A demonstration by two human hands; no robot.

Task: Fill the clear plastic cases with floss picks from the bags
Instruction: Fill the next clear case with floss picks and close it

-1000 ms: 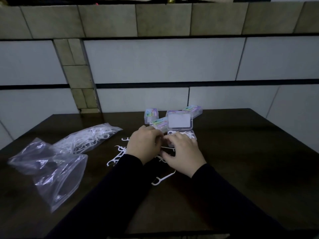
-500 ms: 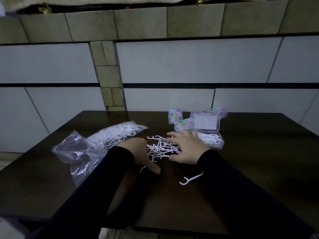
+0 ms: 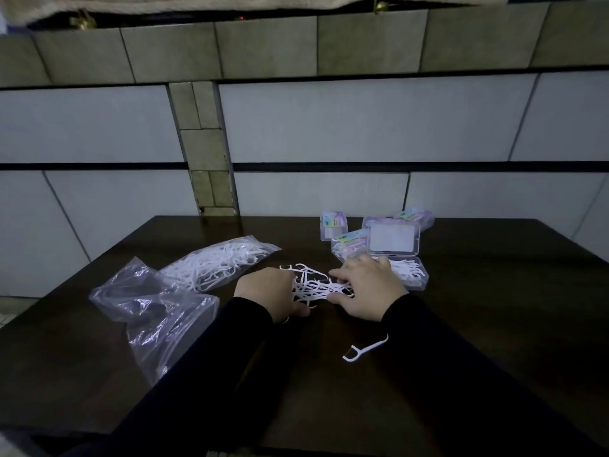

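The left hand [image 3: 268, 293] in its black sleeve is covering its own fingertips and part of the tangled pile of white plastic floss picks [image 3: 316, 286]. The right hand [image 3: 367, 288] is hiding the near-left corner of the open clear plastic case [image 3: 410, 275]. Printing on the small closed clear cases with coloured labels [image 3: 333, 224] is staying too small and dim to read.

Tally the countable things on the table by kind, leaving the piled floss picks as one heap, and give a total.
Plastic bags: 2, one holding picks, one crumpled
Open clear case: 1
Closed labelled cases: 3
Heap of picks between the hands: 1
Lone floss pick: 1
Total: 8
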